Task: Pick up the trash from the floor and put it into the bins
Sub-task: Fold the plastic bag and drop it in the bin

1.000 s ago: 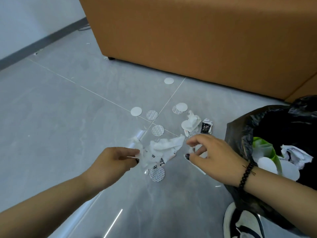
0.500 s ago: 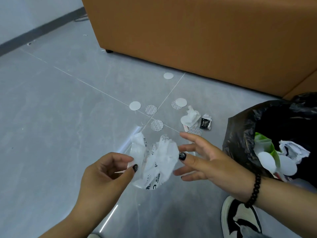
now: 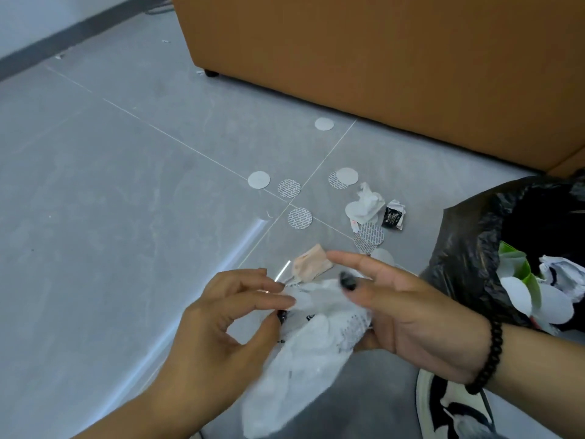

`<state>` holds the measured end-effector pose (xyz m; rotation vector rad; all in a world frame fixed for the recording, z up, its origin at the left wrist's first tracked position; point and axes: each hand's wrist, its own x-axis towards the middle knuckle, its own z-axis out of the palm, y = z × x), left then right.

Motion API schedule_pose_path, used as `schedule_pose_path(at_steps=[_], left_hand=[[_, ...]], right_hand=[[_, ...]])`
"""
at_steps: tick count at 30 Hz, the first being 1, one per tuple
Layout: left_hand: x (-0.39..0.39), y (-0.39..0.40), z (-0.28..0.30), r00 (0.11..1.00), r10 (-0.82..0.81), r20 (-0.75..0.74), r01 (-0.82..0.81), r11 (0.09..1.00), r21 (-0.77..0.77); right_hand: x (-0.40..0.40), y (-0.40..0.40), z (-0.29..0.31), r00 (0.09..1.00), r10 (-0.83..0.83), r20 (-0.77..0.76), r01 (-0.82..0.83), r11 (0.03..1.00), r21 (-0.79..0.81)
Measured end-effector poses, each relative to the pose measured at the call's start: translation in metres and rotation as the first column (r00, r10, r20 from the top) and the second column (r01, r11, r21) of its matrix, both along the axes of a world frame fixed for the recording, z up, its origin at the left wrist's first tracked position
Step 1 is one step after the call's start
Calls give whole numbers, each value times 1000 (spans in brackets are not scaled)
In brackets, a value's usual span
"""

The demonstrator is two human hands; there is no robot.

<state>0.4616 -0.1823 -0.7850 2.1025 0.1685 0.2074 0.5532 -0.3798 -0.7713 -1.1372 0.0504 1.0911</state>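
A crumpled white plastic wrapper [image 3: 316, 343] with black print hangs between my hands, off the floor. My left hand [image 3: 221, 327] pinches its left edge with thumb and fingertips. My right hand [image 3: 411, 312] holds its right side, thumb on top and fingers underneath, index finger pointing out. To the right stands an open black bin bag [image 3: 468, 248] with white and green trash inside. Still on the grey floor are several white paper discs [image 3: 299, 218], a crumpled tissue [image 3: 364, 205], a small black sachet [image 3: 393, 216] and a peach scrap [image 3: 308, 264].
An orange sofa [image 3: 380, 58] fills the back, its foot near the far discs. My black-and-white shoe [image 3: 449, 407] is at the bottom right, beside the bag. A dark skirting runs along the wall at the upper left.
The wrapper has come up from the floor and towards me, and my right hand, open half a second ago, now holds it. A peach scrap now shows where it lay.
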Motion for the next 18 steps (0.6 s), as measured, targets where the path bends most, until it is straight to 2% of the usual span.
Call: schedule_pose_path(at_steps=[4,8,9,12,16,18], left_hand=[[-1,-4,-1,988,-149,-35,145,985,-99],[0,-7,-3,992,-91,-93,64,964,-259],[1,-7,-4,988,-83,-134,29,931,-363],[1,-9,-5,952,-133,-276,-82,757,-648],[-1,-13,-8,880,-201,-430,-245,584,-774],[-2,-12,-11,857,-176,-485,-320,555,-768]], right_hand=[[2,-1,-5,986,-21,167,45,988,-144],[-1,-4,-2,971,-4,239,40,989,-144],[0,-5,-2,969,-11,246,48,988,-147],[0,-5,-1,959,-16,282,63,985,-159],[-3,-3,-2,934,7,357,80,970,-229],[-6,-3,-5,949,19,316,59,970,-236]])
